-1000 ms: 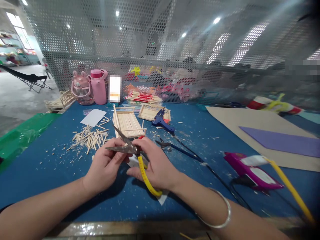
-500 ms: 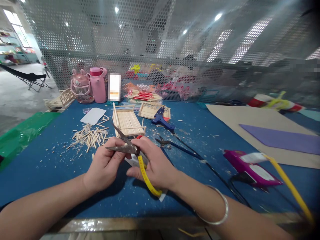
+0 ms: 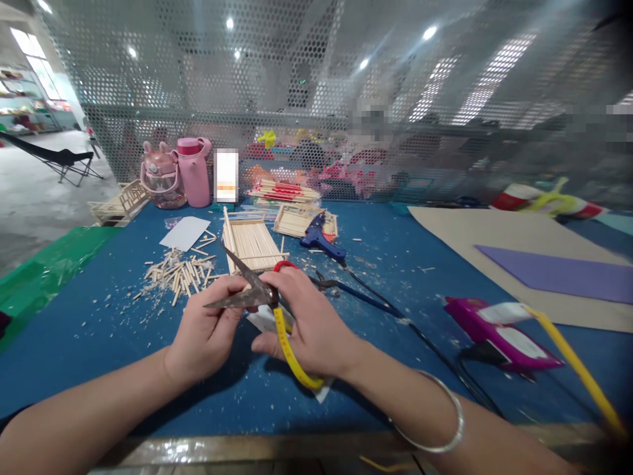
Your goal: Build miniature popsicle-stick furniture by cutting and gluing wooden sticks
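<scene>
My right hand (image 3: 311, 323) grips a pair of scissors (image 3: 257, 293) with a red upper loop and a yellow lower loop. The dark blades stand apart and point left. My left hand (image 3: 205, 336) sits just under the blades, thumb and fingers pinched together at the lower blade. Whatever they pinch is hidden. A white paper scrap (image 3: 262, 321) lies on the blue table (image 3: 99, 343) beneath both hands. A silver bangle circles my right wrist.
Behind the hands are a tray of wooden sticks (image 3: 252, 245), a pile of cut stick bits (image 3: 175, 274), a blue glue gun (image 3: 321, 241) with its cable, and pink bottles (image 3: 194, 170). A magenta device (image 3: 499, 336), beige sheet (image 3: 494, 237) and purple sheet (image 3: 558, 277) lie right. Mesh wall behind.
My right hand has risen a little, so the red loop now shows above it. The lower blade tip has dipped, so the blades stand slightly wider apart.
</scene>
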